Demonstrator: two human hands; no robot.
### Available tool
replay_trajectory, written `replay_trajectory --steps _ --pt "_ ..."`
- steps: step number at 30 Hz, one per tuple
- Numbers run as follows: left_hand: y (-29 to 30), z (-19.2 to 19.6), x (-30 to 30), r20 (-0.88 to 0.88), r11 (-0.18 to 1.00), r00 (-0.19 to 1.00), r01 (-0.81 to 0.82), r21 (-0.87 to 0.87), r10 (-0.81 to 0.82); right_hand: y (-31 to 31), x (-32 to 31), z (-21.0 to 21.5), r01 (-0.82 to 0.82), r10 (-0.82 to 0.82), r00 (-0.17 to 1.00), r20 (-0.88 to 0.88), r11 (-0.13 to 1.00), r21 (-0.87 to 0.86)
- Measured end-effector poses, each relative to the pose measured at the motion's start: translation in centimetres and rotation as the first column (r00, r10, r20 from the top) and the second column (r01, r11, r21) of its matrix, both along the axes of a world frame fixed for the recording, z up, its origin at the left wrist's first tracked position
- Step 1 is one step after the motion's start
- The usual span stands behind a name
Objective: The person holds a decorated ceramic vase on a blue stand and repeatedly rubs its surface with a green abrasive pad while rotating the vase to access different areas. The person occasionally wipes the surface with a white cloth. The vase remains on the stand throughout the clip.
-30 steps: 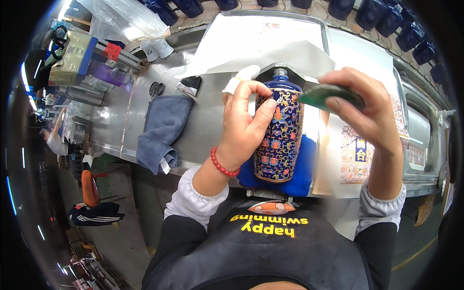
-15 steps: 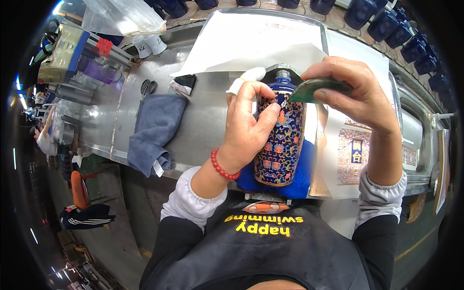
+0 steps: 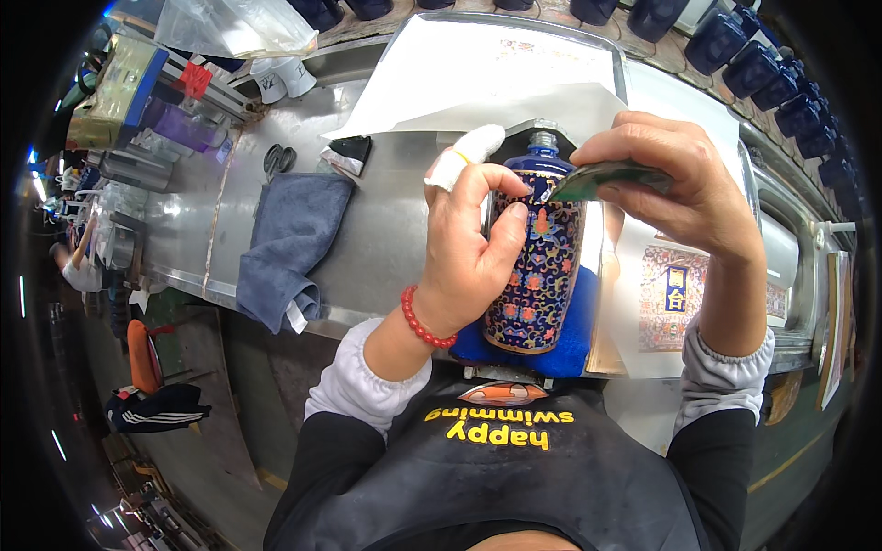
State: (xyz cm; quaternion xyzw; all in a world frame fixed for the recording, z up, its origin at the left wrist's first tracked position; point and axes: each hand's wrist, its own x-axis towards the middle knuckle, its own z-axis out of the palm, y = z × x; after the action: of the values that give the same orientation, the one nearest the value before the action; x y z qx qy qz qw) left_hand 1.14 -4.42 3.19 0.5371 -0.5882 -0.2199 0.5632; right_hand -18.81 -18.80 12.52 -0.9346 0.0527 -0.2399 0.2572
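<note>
A: Reading left to right, with the bottle (image 3: 533,285) as the clock's centre, what lies at nine and ten?

B: A soft, rumpled grey cloth (image 3: 299,241) spreads at nine on the smooth metal bench (image 3: 377,243), dark-handled scissors (image 3: 277,161) near its upper edge toward ten, both seemingly parked out of the hands' way

A: And the left hand (image 3: 469,241)?

B: At ten, against the bottle, a white fabric-like sleeve (image 3: 473,153) on a finger; thumb and forefinger stand narrowly apart. It probably steadies the rounded wall, though I cannot tell whether the hidden fingers grip

A: The bottle itself?

B: Glossy, dark blue, densely patterned with flowers, it appears laid back, neck toward twelve, over a bright blue fabric pad (image 3: 581,321), likely against rolling and scuffs

A: Further right?

B: At two, the right hand (image 3: 666,174) pinches a thin green scraper (image 3: 588,182), edge angled at the bottle's shoulder, perhaps for fine control; past three lies a flat, ornately printed sheet (image 3: 675,319)
</note>
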Motion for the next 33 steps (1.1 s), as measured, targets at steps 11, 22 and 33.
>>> replay_trajectory --steps 11,22,33 --pt "0.3 -0.4 0.2 0.17 0.994 0.985 -0.017 -0.106 0.035 0.1 0.3 -0.3 0.046 -0.047 0.999 0.008 0.995 0.085" --pt "0.4 -0.1 0.0 0.218 0.992 0.975 -0.017 -0.122 0.043 -0.1 -0.2 0.2 0.046 -0.037 0.996 -0.079 0.992 0.118" --pt "0.6 1.2 -0.4 0.464 0.971 0.869 -0.069 -0.228 0.171 0.0 -0.4 -1.0 0.07 -0.072 0.997 0.005 0.98 0.187"
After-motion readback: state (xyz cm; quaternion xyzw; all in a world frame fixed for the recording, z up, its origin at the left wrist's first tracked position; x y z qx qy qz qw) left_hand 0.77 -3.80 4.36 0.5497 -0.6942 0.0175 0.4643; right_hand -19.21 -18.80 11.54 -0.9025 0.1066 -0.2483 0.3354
